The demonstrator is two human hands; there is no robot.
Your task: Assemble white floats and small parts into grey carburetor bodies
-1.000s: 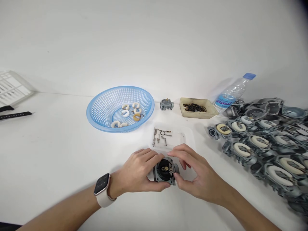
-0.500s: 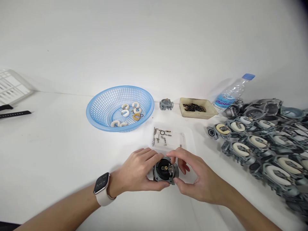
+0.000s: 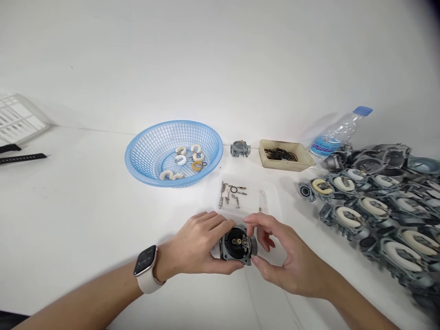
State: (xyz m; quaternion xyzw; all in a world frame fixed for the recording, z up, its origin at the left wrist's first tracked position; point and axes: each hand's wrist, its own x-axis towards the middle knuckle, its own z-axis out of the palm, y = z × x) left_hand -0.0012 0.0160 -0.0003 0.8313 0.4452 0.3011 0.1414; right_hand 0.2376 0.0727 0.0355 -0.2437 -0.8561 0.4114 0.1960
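A grey metal carburetor body (image 3: 237,245) rests on the white table with its open round chamber facing up. My left hand (image 3: 195,247), with a watch on the wrist, is wrapped round its left side. My right hand (image 3: 285,256) grips its right side, thumb and forefinger pinched at the small brass fitting by the chamber's right edge. Just beyond the hands lies a clear plastic tray (image 3: 266,201) holding several small screws, pins and a black O-ring (image 3: 234,189).
A blue plastic basket (image 3: 144,151) with several white curved floats sits behind. Farther right stand one small carburetor (image 3: 239,148), a beige tray of black rings (image 3: 302,158) and a water bottle (image 3: 338,133). A heap of carburetor bodies (image 3: 374,201) fills the right side. Black straps (image 3: 22,158) lie far left.
My right hand's fingers have drawn in closer over the carburetor's right edge and pinch there. The left hand stays put. The view has shifted slightly.
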